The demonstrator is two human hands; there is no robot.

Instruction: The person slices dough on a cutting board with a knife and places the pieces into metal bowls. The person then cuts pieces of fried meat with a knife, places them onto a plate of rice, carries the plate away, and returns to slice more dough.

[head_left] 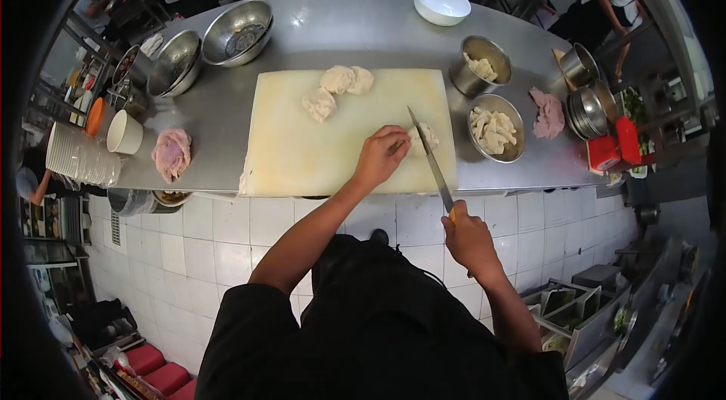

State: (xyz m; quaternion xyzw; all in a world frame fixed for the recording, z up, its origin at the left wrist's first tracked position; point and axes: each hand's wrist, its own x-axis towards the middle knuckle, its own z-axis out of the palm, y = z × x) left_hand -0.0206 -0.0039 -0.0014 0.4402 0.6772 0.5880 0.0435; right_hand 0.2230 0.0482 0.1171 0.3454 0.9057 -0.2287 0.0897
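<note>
My right hand (467, 237) is wrapped round the yellow handle of a long knife (432, 162). The blade points forward over a pale piece of food (420, 140), which looks like raw meat, near the right side of a cream cutting board (287, 150). My left hand (384, 154) is beside that piece, its fingers curled against its left edge; whether they grip it is hard to see. Farther back on the board lie more pale pieces (338, 80). To the board's right, a metal bowl (519, 149) and a metal pot (457, 76) hold cut pale pieces.
Pinkish meat lies at left (172, 154) and right (547, 113) on the steel table (340, 22). Metal bowls (238, 33) stand back left, a white bowl (442, 4) back right. A red object (605, 153) sits at the right edge. Other people stand beyond the table.
</note>
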